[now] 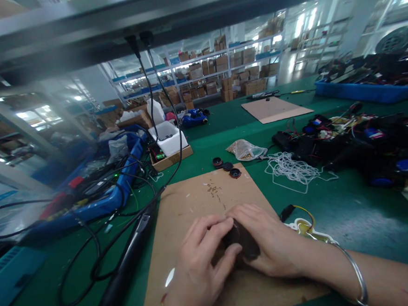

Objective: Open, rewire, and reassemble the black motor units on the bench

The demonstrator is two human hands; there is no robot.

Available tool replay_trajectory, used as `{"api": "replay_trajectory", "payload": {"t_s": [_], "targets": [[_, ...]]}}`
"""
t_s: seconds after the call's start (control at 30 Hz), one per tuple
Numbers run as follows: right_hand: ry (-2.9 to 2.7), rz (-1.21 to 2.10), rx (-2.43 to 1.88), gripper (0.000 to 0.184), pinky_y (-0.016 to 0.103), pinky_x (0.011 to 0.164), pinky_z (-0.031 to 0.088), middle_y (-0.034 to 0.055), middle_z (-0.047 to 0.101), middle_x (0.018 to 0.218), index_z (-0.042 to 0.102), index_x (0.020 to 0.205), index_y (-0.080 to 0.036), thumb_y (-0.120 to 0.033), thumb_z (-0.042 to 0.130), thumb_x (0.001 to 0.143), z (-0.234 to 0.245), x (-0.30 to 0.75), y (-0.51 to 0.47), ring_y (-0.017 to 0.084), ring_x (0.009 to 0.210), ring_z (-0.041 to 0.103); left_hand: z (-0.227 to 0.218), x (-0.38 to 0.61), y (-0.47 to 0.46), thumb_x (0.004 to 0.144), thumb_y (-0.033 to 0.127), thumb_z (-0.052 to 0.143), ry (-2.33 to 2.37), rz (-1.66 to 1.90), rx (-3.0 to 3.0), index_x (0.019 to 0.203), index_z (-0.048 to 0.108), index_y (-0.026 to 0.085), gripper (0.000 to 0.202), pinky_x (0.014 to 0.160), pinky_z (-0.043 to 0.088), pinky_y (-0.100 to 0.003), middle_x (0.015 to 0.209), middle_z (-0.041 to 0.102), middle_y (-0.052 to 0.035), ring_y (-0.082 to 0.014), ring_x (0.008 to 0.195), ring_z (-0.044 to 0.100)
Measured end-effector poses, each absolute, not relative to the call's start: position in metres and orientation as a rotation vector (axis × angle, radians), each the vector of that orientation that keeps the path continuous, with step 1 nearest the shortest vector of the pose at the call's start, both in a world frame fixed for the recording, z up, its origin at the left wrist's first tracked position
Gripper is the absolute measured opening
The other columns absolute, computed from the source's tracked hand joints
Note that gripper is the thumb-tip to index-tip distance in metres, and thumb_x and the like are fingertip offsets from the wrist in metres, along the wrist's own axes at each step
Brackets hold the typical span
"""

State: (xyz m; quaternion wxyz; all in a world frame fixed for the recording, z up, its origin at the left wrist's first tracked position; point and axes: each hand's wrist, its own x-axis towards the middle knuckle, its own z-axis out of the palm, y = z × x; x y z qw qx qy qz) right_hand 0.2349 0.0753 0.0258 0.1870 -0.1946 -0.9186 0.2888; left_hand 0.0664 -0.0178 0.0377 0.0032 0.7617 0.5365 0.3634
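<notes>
We record one dark rounded piece (pixel 244 241), matte and partly hidden, gripped between our left hand (pixel 197 260) and right hand (pixel 266 239).

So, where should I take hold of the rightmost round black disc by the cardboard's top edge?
Pinch its rim from above with your right hand, approaching from the right. The rightmost black disc seems to lie flat and low on the cardboard sheet, leaving little to grip underneath, and the neighbouring disc sits close on its left.

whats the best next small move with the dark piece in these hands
Probably turn the dark piece between the left hand and right hand to inspect it, since both hands hide most of it and the three small round parts lie beyond, at the cardboard sheet's far edge.
</notes>
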Motion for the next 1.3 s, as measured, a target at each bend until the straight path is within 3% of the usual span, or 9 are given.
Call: {"api": "replay_trajectory", "payload": {"t_s": [0.13, 0.3, 0.5, 0.67, 0.73, 0.87, 1.07, 1.2, 1.3], "targets": [[-2.565, 0.819, -0.530, 0.037, 0.046, 0.088, 0.042, 0.0126, 0.056, 0.104, 0.052, 0.107, -0.014, -0.017, 0.058, 0.070, 0.025, 0.235, 0.077, 0.027, 0.097, 0.050, 0.038, 0.070, -0.021, 0.083, 0.000, 0.042, 1.498, 1.021, 2.494, 0.116, 0.055, 0.025, 0.043, 0.102, 0.044, -0.036, 0.127, 0.055, -0.0059, -0.0188, 0.121, 0.050], [-2.580, 0.808, -0.535, 0.037, 0.046, 0.086, 0.042, 0.0119, 0.056, 0.103, 0.052, 0.107, -0.015, -0.018, 0.059, 0.070, 0.026, 0.235, 0.075, 0.027, 0.095, 0.050, 0.034, 0.074, -0.023, 0.083, 0.022, 0.062, 1.805, 1.106, 2.269, 0.118, 0.052, 0.022, 0.036, 0.087, 0.053, -0.037, 0.112, 0.059, -0.0094, -0.0227, 0.105, 0.058], [-2.569, 0.801, -0.509, 0.037, 0.047, 0.090, 0.041, 0.0129, 0.055, 0.106, 0.051, 0.107, -0.015, -0.018, 0.059, 0.071, 0.023, 0.236, 0.075, 0.028, 0.099, 0.049, 0.036, 0.073, -0.023, 0.084, 0.002, 0.043, 1.538, 1.006, 2.411, 0.114, 0.055, 0.027, 0.041, 0.103, 0.042, -0.038, 0.130, 0.051, -0.0051, -0.0198, 0.124, 0.047], [-2.571, 0.815, -0.519, 0.036, 0.045, 0.088, 0.042, 0.0114, 0.056, 0.104, 0.050, 0.106, -0.016, -0.019, 0.059, 0.071, 0.023, 0.236, 0.075, 0.027, 0.096, 0.050, 0.034, 0.072, -0.024, 0.083, 0.024, 0.064, 1.821, 1.142, 2.296, 0.119, 0.049, 0.020, 0.039, 0.089, 0.051, -0.038, 0.114, 0.058, -0.0106, -0.0234, 0.107, 0.056], [-2.576, 0.802, -0.525, 0.034, 0.045, 0.087, 0.042, 0.0110, 0.056, 0.102, 0.051, 0.104, -0.016, -0.018, 0.058, 0.071, 0.023, 0.236, 0.075, 0.027, 0.095, 0.050, 0.036, 0.072, -0.024, 0.086, 0.015, 0.056, 1.721, 1.115, 2.346, 0.114, 0.053, 0.022, 0.028, 0.087, 0.051, -0.034, 0.109, 0.060, -0.0080, -0.0207, 0.103, 0.057], [-2.575, 0.805, -0.517, 0.038, 0.045, 0.088, 0.041, 0.0123, 0.055, 0.104, 0.051, 0.106, -0.014, -0.015, 0.057, 0.068, 0.022, 0.236, 0.074, 0.027, 0.096, 0.049, 0.038, 0.075, -0.026, 0.082, 0.002, 0.043, 1.528, 1.038, 2.487, 0.112, 0.056, 0.024, 0.040, 0.103, 0.041, -0.039, 0.128, 0.052, -0.0057, -0.0210, 0.123, 0.046], [-2.577, 0.828, -0.513, 0.037, 0.045, 0.088, 0.041, 0.0110, 0.056, 0.104, 0.051, 0.108, -0.016, -0.017, 0.058, 0.071, 0.026, 0.235, 0.074, 0.027, 0.096, 0.050, 0.037, 0.075, -0.024, 0.085, 0.024, 0.061, 1.857, 1.116, 2.273, 0.114, 0.052, 0.020, 0.030, 0.075, 0.053, -0.030, 0.099, 0.061, -0.0065, -0.0192, 0.089, 0.060], [-2.585, 0.794, -0.512, 0.039, 0.047, 0.089, 0.041, 0.0122, 0.055, 0.103, 0.052, 0.105, -0.015, -0.014, 0.057, 0.067, 0.023, 0.236, 0.074, 0.028, 0.097, 0.049, 0.038, 0.076, -0.024, 0.084, 0.002, 0.040, 1.558, 0.999, 2.476, 0.115, 0.054, 0.025, 0.041, 0.100, 0.042, -0.037, 0.123, 0.054, -0.0048, -0.0197, 0.118, 0.049], [-2.579, 0.798, -0.501, 0.046, 0.047, 0.091, 0.040, 0.0126, 0.055, 0.106, 0.051, 0.110, -0.015, -0.014, 0.057, 0.065, 0.023, 0.236, 0.074, 0.028, 0.099, 0.049, 0.037, 0.078, -0.025, 0.084, 0.010, 0.048, 1.672, 0.985, 2.439, 0.126, 0.046, 0.022, 0.044, 0.103, 0.040, -0.042, 0.130, 0.049, -0.0082, -0.0232, 0.123, 0.044]]}}
